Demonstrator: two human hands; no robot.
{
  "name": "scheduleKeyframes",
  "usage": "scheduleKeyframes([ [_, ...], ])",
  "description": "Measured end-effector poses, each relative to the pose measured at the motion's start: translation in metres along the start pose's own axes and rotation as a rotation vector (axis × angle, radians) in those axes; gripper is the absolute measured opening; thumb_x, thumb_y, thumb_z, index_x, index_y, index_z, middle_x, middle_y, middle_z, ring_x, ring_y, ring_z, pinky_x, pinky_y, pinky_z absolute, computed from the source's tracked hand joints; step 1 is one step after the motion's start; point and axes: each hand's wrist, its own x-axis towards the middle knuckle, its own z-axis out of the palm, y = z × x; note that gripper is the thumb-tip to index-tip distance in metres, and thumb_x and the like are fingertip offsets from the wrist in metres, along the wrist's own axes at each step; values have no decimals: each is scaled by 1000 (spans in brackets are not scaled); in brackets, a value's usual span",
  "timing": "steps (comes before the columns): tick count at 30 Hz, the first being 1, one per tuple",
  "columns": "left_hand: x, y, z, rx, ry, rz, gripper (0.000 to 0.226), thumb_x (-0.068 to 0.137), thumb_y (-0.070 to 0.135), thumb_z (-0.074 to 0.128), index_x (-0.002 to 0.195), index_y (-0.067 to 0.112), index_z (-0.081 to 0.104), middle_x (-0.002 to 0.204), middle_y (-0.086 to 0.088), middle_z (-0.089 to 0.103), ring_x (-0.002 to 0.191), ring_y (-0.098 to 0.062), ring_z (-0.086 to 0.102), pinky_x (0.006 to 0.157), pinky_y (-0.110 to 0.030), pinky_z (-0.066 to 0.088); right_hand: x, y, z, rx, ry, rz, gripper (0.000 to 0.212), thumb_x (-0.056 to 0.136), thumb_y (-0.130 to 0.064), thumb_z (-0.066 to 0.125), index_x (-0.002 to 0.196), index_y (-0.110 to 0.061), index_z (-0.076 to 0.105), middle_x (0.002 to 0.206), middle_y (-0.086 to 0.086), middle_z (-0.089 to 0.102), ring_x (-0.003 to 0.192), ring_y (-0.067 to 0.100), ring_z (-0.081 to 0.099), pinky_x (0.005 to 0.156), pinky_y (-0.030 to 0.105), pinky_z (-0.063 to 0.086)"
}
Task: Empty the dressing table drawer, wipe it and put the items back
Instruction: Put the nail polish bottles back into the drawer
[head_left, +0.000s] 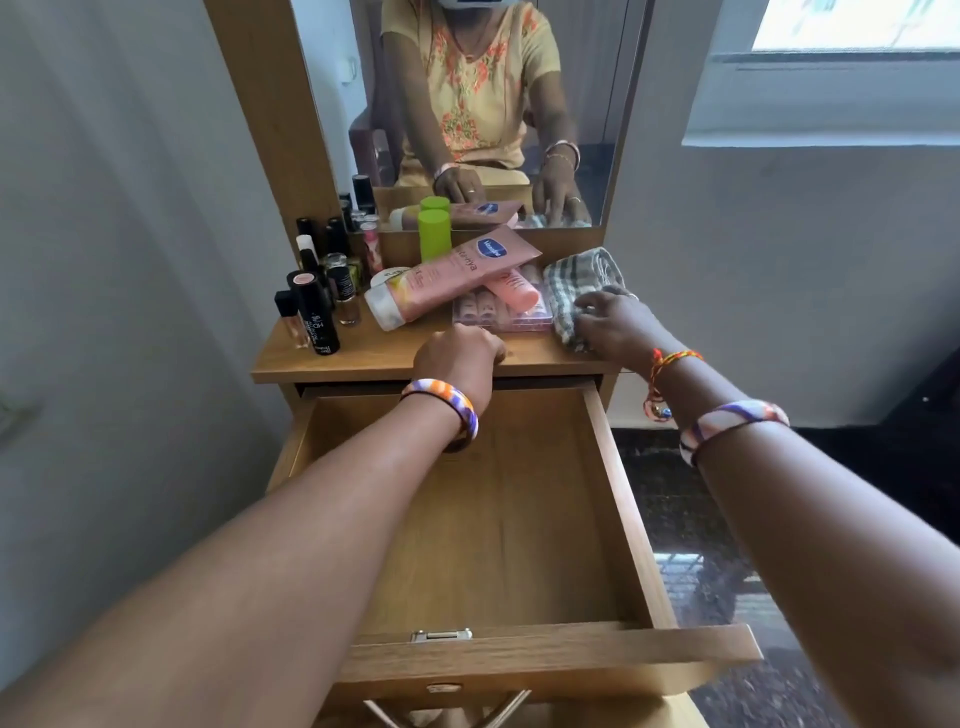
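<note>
The wooden drawer (618, 467) is pulled far out and holds nothing. On the dressing table top (374, 353) lie a large pink lotion tube (452, 275), a smaller pink tube (514, 291), a clear pink case (493, 319) and a green-capped bottle (434, 234). A checked grey cloth (576, 275) lies at the right. My right hand (618, 322) rests on the cloth with its fingers spread. My left hand (462, 358) sits at the table's front edge, fingers curled, just before the case; whether it holds anything is hidden.
Several small dark bottles and lipsticks (317, 301) stand at the table's left. The mirror (483, 104) rises behind the items. A wall is close on the left; dark floor (727, 519) lies to the right of the drawer.
</note>
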Motion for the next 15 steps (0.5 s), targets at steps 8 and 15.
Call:
scheduleKeyframes([
  [8, 2, 0, 1, -22, 10, -15, 43, 91, -2, 49, 123, 24, 62, 122, -6, 63, 109, -25, 59, 87, -33, 51, 22, 2, -1, 0, -35, 16, 40, 95, -29, 38, 133, -19, 48, 145, 8, 36, 132, 32, 37, 111, 39, 31],
  [15, 4, -7, 0, -71, -48, -5, 46, 88, -2, 54, 119, 30, 63, 125, 0, 62, 109, -23, 59, 85, -33, 52, 4, -1, -5, -173, 65, -22, 47, 94, -32, 40, 141, -28, 38, 153, 5, 28, 142, 31, 20, 114, 44, 25],
])
